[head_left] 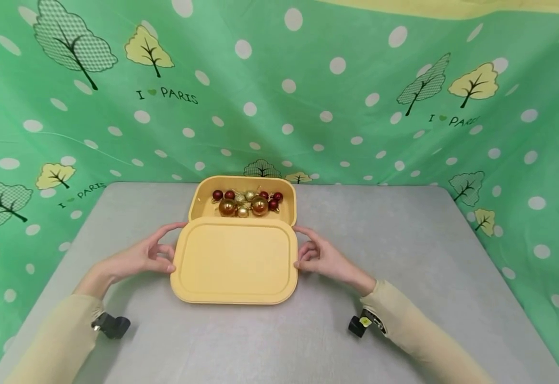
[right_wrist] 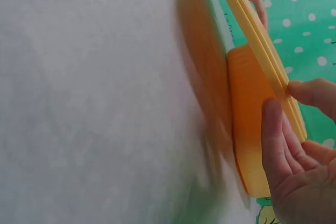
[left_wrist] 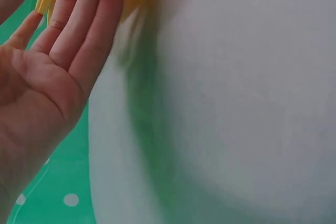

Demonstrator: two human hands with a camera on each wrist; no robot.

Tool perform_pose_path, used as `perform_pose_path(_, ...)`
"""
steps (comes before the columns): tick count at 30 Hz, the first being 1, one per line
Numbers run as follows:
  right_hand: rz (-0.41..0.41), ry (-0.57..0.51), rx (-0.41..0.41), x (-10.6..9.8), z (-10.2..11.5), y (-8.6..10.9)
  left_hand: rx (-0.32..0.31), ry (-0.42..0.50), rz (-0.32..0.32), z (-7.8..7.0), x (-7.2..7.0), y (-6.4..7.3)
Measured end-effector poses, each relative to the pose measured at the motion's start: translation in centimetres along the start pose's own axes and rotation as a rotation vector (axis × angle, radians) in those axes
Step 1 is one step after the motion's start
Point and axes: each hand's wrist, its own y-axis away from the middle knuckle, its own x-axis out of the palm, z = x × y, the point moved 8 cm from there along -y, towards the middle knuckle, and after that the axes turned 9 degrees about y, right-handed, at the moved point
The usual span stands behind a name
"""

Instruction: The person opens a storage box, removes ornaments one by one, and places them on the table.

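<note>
The left hand and right hand grip the lid by its two ends, fingers and thumbs spread along the edges. It hangs above the table, on the near side of the box; whether its far edge touches the box's near rim I cannot tell. Red and gold baubles lie inside the box. An uneven grip could let one end of the lid slip; a knock against the box could set the baubles rolling. Behind the box, the cloth reads "I PARIS", a heart between the words; no brand is legible.
</note>
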Motion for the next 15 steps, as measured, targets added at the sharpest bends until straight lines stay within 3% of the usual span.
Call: perform_pose_path(15, 0.165, -0.029, 0.005, 1.7, 0.0, 1.1, 0.034, 0.028, 0.103, 0.6, 1.1, 1.0)
